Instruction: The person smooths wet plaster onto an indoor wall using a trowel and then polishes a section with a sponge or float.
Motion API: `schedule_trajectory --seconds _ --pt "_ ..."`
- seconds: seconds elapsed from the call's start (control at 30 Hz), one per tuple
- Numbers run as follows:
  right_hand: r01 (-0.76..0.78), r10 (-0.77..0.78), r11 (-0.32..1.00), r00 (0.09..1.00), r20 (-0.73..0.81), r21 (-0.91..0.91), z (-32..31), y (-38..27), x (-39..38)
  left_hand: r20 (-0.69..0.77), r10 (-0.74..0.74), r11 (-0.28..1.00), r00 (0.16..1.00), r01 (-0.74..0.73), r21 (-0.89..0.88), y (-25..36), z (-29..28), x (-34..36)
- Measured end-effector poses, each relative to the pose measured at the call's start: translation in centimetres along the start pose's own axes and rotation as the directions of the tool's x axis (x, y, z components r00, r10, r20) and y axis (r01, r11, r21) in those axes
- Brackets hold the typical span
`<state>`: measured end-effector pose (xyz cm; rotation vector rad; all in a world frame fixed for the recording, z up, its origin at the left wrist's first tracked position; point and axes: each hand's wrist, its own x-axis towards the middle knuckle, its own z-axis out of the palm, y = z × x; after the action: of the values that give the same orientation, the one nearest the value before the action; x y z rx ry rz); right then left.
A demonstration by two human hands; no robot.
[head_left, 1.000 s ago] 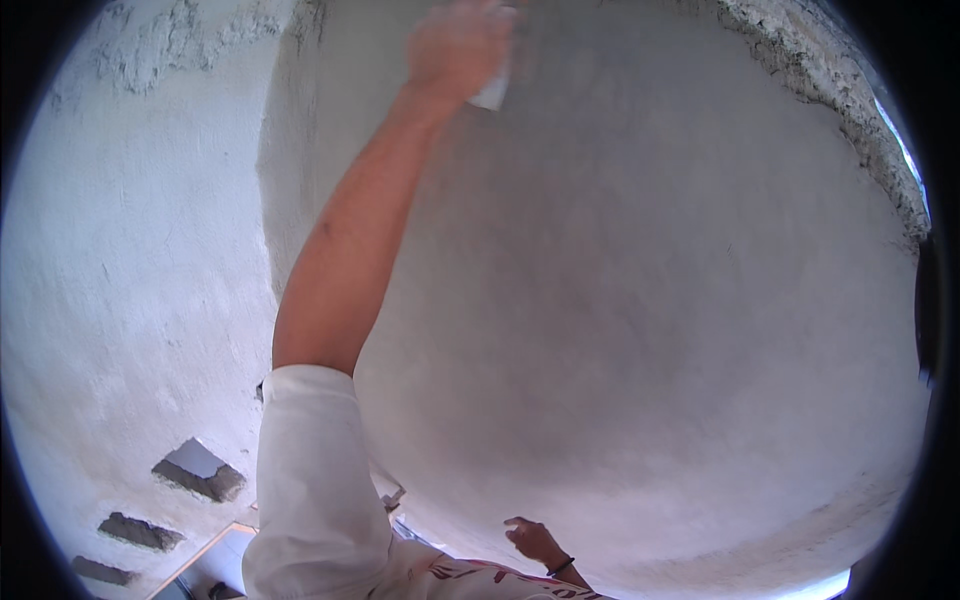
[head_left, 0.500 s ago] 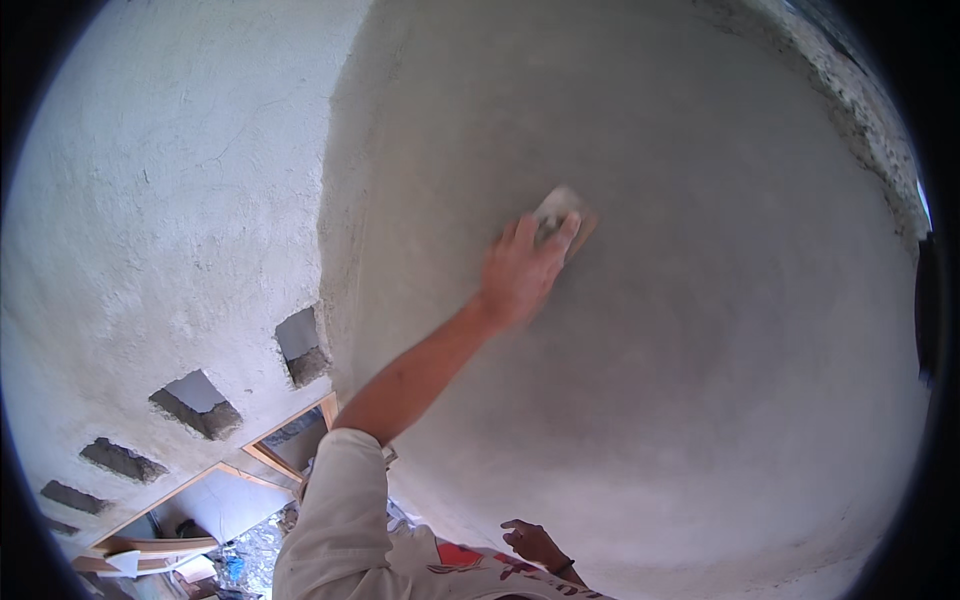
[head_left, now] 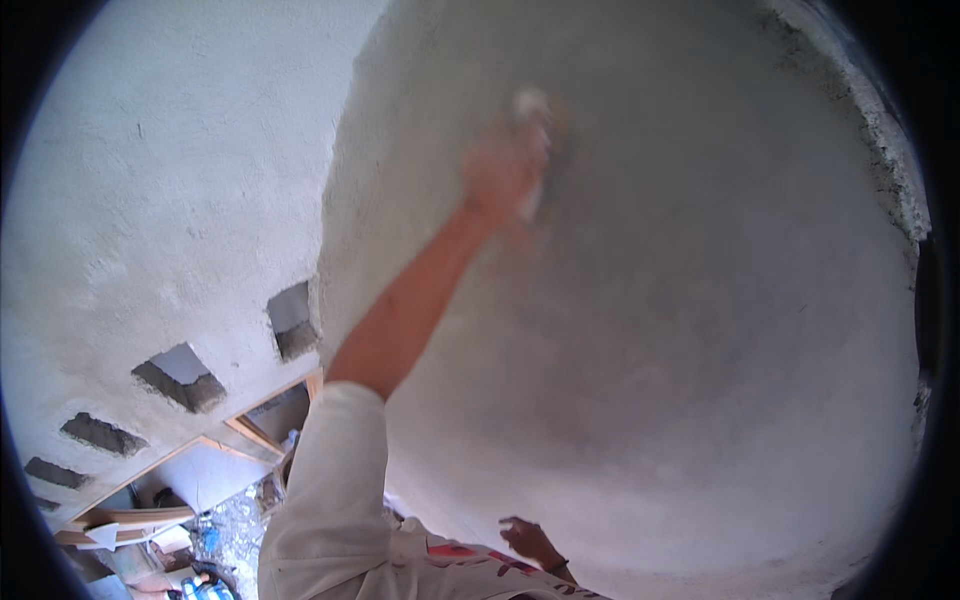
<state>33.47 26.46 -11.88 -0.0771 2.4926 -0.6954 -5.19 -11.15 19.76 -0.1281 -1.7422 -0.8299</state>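
My left hand [head_left: 503, 165], smeared by motion, is closed around a flat plastering float [head_left: 533, 108] pressed against the wall. Most of the float is blurred or covered by my fingers. Damp grey plaster [head_left: 650, 330] surrounds it, darker in the middle and paler lower down. At the bottom, beside my patterned shirt, my right hand [head_left: 530, 541] hangs low with its fingers slightly apart and nothing visible in them. A dark band is round that wrist.
To the left is a paler wall [head_left: 200, 160] with several rectangular holes [head_left: 180, 378]. Below them are a wooden frame [head_left: 255, 437] and cluttered objects on the floor [head_left: 225, 535]. A rough broken edge [head_left: 880, 130] borders the plaster at upper right.
My left hand has swept the float upward and slightly left across the plaster. My right hand has stayed nearly in place. The view has shifted a little.
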Motion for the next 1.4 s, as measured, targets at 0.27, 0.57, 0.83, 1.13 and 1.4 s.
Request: schedule_trajectory --seconds 0.27,0.57,0.83,1.13,1.4 --pt "-0.051 0.042 0.994 0.994 -0.1 -0.095 -1.1 0.4 -0.7 0.211 -0.044 0.999 0.976 0.046 -0.006 4.1 -2.0 -7.3" --pt "-0.04 0.041 0.999 0.99 -0.137 0.01 -1.8 -1.0 -0.7 0.17 -0.275 0.96 0.946 0.281 -0.011 0.0 -1.5 -5.7" --pt "-0.057 0.061 0.998 0.992 -0.106 0.04 -0.9 -0.3 -0.9 0.144 -0.157 0.988 0.977 0.154 0.027 -0.2 -1.4 8.9" --pt "-0.104 0.103 0.995 0.994 0.023 0.013 1.0 1.1 -1.5 0.03 0.183 0.969 0.983 -0.175 -0.174 4.2 -2.0 -2.8" --pt "0.09 0.018 0.931 0.956 -0.292 0.354 0.2 2.9 0.2 -0.114 -0.079 0.994 0.99 0.07 -0.082 -4.4 -3.1 16.9"
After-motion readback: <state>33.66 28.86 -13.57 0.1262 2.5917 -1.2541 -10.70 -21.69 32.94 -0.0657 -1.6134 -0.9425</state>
